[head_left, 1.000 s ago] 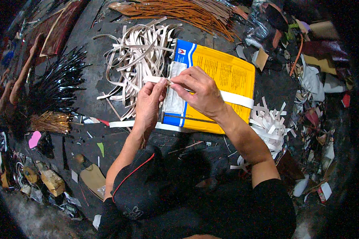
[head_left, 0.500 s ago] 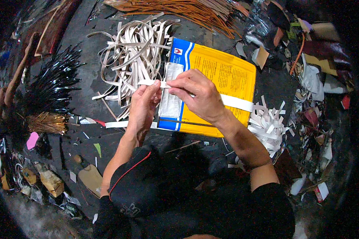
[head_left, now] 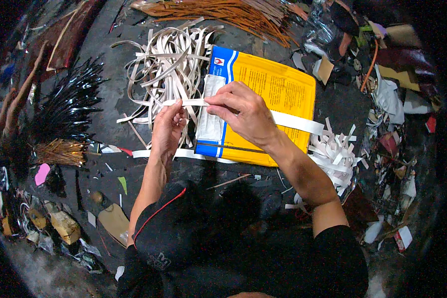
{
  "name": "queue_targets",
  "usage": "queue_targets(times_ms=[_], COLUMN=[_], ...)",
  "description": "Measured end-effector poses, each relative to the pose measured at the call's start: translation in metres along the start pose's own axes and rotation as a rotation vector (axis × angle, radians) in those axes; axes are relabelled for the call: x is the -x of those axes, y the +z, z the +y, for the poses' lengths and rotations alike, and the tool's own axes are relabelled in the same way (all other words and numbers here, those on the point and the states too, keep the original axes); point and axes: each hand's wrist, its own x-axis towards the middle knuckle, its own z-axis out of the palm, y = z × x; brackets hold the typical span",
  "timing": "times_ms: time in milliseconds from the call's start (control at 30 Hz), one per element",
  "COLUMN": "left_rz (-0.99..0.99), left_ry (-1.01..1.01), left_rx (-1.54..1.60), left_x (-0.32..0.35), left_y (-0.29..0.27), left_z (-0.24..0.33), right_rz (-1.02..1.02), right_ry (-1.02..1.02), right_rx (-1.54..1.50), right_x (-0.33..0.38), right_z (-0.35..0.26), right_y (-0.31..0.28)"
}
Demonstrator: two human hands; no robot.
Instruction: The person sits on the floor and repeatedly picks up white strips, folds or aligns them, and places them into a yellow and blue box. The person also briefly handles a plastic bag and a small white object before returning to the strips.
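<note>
Left hand and right hand both closed in pinches on white strip, right one over yellow-blue panel; uneven pull could twist strip.

Place: a workshop, clearly, and a cluttered one.
Strip stock: three lots on show, pale strips in a tangle, orange-brown strips fanned along the top, glossy black strips bristling at left.
Handwork: left hand and right hand pinch a white strip by a yellow-and-blue panel.
Offcuts: white clippings heaped at right, mixed scraps crowding beyond.
</note>
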Motion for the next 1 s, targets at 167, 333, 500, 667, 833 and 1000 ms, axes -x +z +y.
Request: queue_targets(times_ms=[167,333,500,667,833,1000], left_rz=[-0.056,-0.09,0.006,-0.002,-0.029,-0.122], left_ry=[-0.085,0.052,-0.008,-0.026,-0.027,-0.123], left_rx=[0.286,-0.204,-0.225,-0.145,-0.208,0.287], left_x=[0.03,0.031,0.023,0.008,-0.008,0.008], left_y=[0.044,0.048,0.044,0.015,-0.012,0.007], left_z=[0.016,0.008,0.006,0.005,0.01,0.011], right_rz=[0.024,0.02,0.015,0.022,0.012,0.013], right_ry=[-0.011,-0.069,-0.051,-0.054,-0.052,-0.037], right_rx=[-0.009,0.032,0.013,0.013,0.013,0.024], right_x=[0.001,0.002,0.004,0.004,0.002,0.001], right_z=[0.003,0.006,0.006,0.005,0.004,0.004], right_y=[0.0,0.002,0.001,0.002,0.002,0.002])
